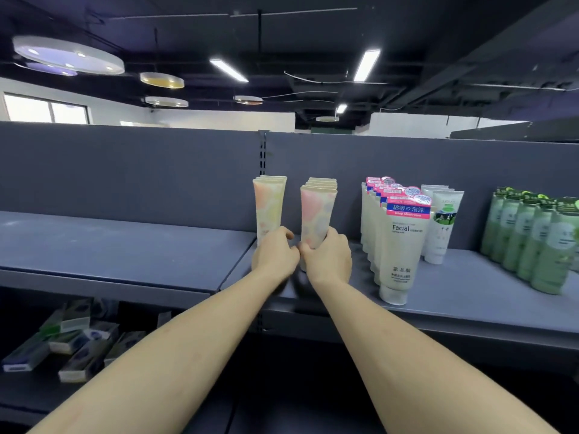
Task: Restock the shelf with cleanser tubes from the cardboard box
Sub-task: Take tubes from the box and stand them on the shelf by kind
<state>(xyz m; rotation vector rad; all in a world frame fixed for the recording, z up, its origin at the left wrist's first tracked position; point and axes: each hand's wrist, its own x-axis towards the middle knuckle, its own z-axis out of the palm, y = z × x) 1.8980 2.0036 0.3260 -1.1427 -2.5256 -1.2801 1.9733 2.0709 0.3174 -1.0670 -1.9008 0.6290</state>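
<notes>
Two rows of pastel pink-and-yellow cleanser tubes stand cap-down on the grey shelf (470,296). My left hand (274,256) grips the base of the left row of tubes (269,208). My right hand (329,258) grips the base of the right row of tubes (318,214). The two hands almost touch between the rows. The lower ends of the tubes are hidden behind my fingers. The cardboard box is not in view.
To the right stand a row of white Facial Cleanser tubes (399,245), two white tubes with a green picture (441,227) and several green tubes (539,242). The left shelf board (109,249) is bare. Boxed goods (72,343) lie on the lower shelf at left.
</notes>
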